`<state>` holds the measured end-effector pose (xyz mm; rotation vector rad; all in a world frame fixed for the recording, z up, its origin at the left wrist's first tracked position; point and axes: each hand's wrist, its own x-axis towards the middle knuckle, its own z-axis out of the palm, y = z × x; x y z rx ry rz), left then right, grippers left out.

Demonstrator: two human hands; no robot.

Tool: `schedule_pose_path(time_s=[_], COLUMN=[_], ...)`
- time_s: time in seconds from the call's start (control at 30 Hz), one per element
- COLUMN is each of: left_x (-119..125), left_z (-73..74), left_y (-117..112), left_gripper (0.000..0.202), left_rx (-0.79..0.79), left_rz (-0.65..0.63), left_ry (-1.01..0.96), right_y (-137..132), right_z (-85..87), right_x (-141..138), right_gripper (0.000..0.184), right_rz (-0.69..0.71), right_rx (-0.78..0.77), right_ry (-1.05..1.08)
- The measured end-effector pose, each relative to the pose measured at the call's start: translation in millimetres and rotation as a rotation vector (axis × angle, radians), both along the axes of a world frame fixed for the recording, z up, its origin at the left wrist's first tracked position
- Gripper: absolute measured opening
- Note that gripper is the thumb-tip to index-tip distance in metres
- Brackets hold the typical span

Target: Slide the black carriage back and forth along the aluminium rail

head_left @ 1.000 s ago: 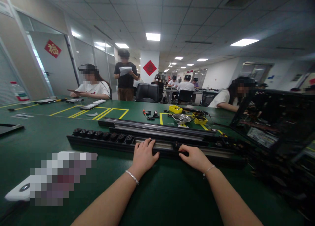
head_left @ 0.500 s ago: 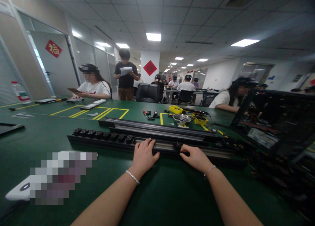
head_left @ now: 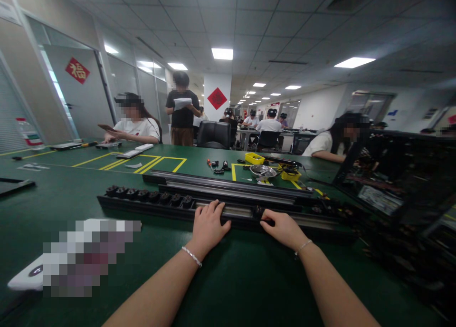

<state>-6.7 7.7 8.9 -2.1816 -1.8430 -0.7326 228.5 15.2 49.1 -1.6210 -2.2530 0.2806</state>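
Observation:
A long black track rail [head_left: 142,208] with a metallic strip in its channel lies across the table in front of me. Several chunky black modules [head_left: 154,197], which look like track sockets, sit in a row at its left part. My left hand [head_left: 210,222] lies over the rail just right of that row, its fingers spread and holding nothing. Farther right, my right hand [head_left: 283,226] is closed, thumb and curled index finger pinching a single black module [head_left: 258,212] in the channel. The hand partly covers this module.
Behind the rail lie more long black rails [head_left: 228,187]. Farther back are a metal bowl [head_left: 262,171], yellow bins [head_left: 254,158] and small tools. A white, partly blurred-out object [head_left: 26,277] lies at left. Dark parts [head_left: 395,260] and a black frame crowd the right. Co-workers sit across the table.
My hands, the rail and the modules look the same. Across the table at left, a co-worker's held tablet-like object has tilted up slightly.

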Motion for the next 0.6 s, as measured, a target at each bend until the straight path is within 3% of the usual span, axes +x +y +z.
schedule_pose_path(time_s=[0.6], left_x=[-2.6], left_z=[-3.7], left_y=[2.3], left_gripper=[0.052], left_rx=[0.045], left_rz=[-0.031], left_ry=[-0.012], right_y=[-1.4], right_z=[2.0], right_x=[0.0], right_gripper=[0.015], right_rz=[-0.009], right_rx=[0.004], right_ry=[-0.006])
